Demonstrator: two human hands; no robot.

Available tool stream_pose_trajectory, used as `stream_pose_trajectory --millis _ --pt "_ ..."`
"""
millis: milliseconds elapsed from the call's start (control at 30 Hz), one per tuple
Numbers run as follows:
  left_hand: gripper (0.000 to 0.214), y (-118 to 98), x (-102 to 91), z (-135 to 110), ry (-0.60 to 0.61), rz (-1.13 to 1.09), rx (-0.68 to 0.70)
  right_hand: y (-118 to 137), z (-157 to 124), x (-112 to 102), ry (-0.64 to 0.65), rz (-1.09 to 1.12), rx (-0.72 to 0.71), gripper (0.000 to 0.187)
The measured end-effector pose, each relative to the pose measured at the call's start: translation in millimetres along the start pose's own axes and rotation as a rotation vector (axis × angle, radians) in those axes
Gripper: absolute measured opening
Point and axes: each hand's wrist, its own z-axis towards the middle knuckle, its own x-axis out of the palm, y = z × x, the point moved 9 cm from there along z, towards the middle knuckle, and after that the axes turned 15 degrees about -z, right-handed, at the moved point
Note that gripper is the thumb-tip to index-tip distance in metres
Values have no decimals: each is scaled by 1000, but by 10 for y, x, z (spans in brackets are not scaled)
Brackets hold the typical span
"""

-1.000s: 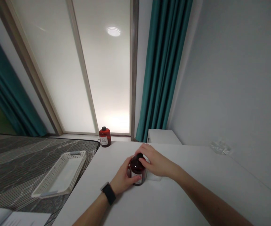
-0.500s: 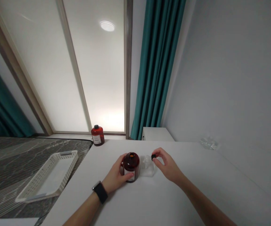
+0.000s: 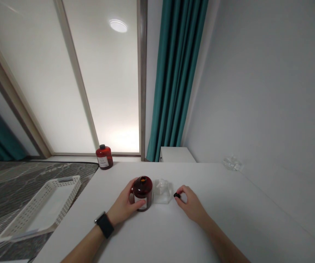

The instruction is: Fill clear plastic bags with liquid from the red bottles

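My left hand (image 3: pixel 124 206) is wrapped round a dark amber bottle (image 3: pixel 143 190) with a white label. The bottle stands upright on the white table, and its narrow mouth is uncapped. Between thumb and fingertips, my right hand (image 3: pixel 191 204) pinches a small black bottle cap (image 3: pixel 177 195), low over the table to the right of the bottle. A clear plastic piece (image 3: pixel 162 191), perhaps a bag or pack, lies between the bottle and the cap. What is inside it I cannot make out.
A second, reddish amber bottle (image 3: pixel 104 157) with a dark cap stands at the table's far left corner. Crumpled clear plastic (image 3: pixel 232 163) lies at the back right by the wall. Left of the table is a white perforated basket (image 3: pixel 57 219). A white cabinet (image 3: pixel 177 154) stands behind.
My right hand has lowered the black cap toward the table and tilted it. My left hand keeps hold of the amber bottle. The whole view has shifted slightly as my head turned right.
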Motion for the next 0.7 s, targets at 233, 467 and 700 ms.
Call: stream_pose_trajectory --millis 233,467,700 --pt "64 -16 27 -7 22 16 14 -101 31 13 -19 -94 -20 8" --pt "65 -8 12 -12 15 10 8 -95 3 9 -26 -126 -21 10" --pt "69 -32 -1 -9 15 12 20 -108 -5 6 -29 -103 -25 27"
